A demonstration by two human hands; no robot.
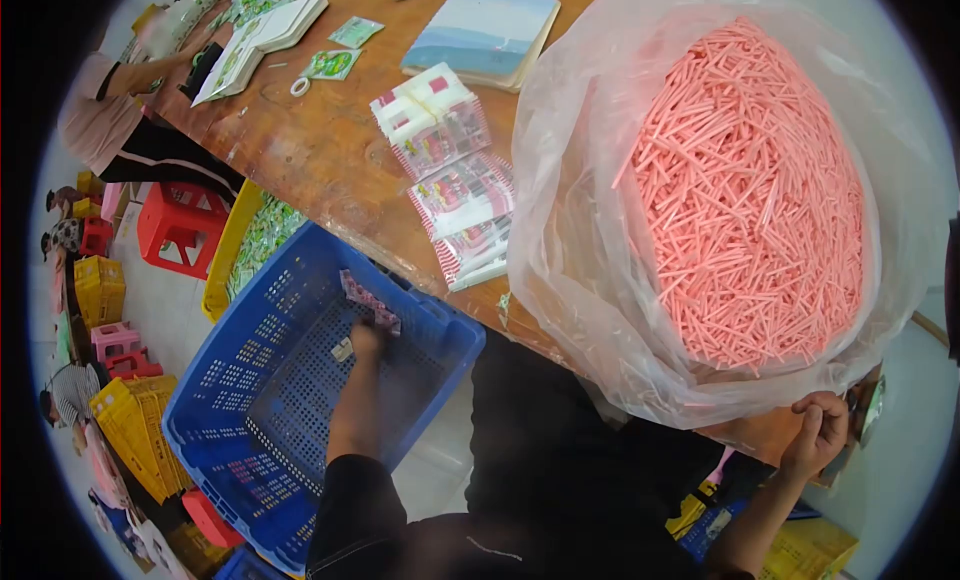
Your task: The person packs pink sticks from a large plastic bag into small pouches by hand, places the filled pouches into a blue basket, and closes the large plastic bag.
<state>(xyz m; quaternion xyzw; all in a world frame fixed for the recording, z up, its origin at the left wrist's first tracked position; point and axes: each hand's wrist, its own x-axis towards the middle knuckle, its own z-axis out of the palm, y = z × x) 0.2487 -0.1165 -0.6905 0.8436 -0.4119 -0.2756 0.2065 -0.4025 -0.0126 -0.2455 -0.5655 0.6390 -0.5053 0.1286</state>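
My left hand [367, 342] reaches down into a blue plastic basket [215, 380], beside a pink printed packet [370, 302] lying at the basket's far side. Its fingers are mostly hidden and blurred, so whether they grip the packet does not show. A small pale piece [343, 350] lies just left of that hand. Near the lower right rim of a big clear plastic bag [570, 180], my right hand [822, 430] is loosely curled, with nothing visible in it. The bag is full of thin pink sticks [750, 200].
Printed packets [465, 195] lie on the wooden table [300, 150], near a notebook [485, 30] and an open book [255, 55]. Left of the table are a yellow crate [228, 255] of green packets, a red stool [180, 225] and a seated person [105, 120].
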